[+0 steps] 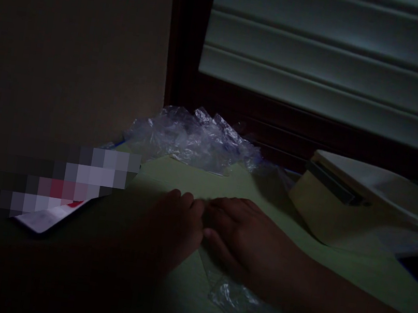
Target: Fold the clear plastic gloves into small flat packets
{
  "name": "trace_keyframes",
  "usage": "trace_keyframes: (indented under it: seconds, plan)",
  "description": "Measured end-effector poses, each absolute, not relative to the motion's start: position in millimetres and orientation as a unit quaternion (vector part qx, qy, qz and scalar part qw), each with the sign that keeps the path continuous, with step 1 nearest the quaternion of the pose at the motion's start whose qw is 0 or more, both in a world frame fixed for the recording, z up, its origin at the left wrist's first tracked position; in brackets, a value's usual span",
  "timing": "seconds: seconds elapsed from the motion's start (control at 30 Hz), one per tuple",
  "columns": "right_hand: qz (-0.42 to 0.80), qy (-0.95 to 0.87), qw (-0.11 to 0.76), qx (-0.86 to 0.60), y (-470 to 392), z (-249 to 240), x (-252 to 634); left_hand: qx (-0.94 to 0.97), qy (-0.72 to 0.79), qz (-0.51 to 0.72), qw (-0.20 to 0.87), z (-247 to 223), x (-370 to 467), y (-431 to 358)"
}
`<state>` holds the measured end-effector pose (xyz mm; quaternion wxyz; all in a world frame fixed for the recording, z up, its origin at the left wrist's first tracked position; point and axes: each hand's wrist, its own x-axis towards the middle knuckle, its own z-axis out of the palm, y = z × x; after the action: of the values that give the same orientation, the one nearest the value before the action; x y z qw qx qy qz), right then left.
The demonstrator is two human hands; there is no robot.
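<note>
Deep shadow blurs the 2 hands: the left hand [182, 228] is curled, knuckles up, the right hand [242, 235] lies flatter, fingers slightly bent toward it, and whether either grips anything I cannot tell. A clear plastic piece [245, 308] lies on the desk [166, 176], partly hidden under the right hand, its long axis slanting from between the hands nearer and rightward, its outline hard to follow. Beyond the hands sits a clear plastic heap [195, 141]; to their right, a pale tub [314, 214], cut off; to their left, a slim white-and-red object [40, 220], mostly pixelated
</note>
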<state>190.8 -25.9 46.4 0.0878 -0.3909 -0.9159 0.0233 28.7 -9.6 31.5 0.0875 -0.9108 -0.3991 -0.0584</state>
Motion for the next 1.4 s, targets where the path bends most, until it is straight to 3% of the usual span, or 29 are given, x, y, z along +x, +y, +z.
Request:
trace_keyframes:
  seconds: [0.13,0.47,0.97,1.2,1.4]
  plan:
    - [0.033,-0.914,0.070,-0.398,-23.6,41.0,195.4,-0.898,-0.428,-0.025,0.097,32.5,32.0,-8.7]
    - [-0.009,-0.886,0.120,-0.447,-41.0,26.0,263.5,-0.887,-0.455,0.040,0.070,43.6,34.6,-9.8]
    - [0.032,-0.817,0.213,-0.535,-46.8,19.5,308.7,-0.911,-0.357,-0.010,0.206,31.9,23.3,-11.3]
    - [0.061,-0.762,0.290,-0.576,-35.5,8.9,301.9,-0.913,-0.351,-0.008,0.209,28.2,23.0,-8.5]
    - [0.119,-0.755,0.297,-0.572,-30.9,3.7,300.4,-0.922,-0.322,-0.060,0.206,32.1,20.1,-15.8]
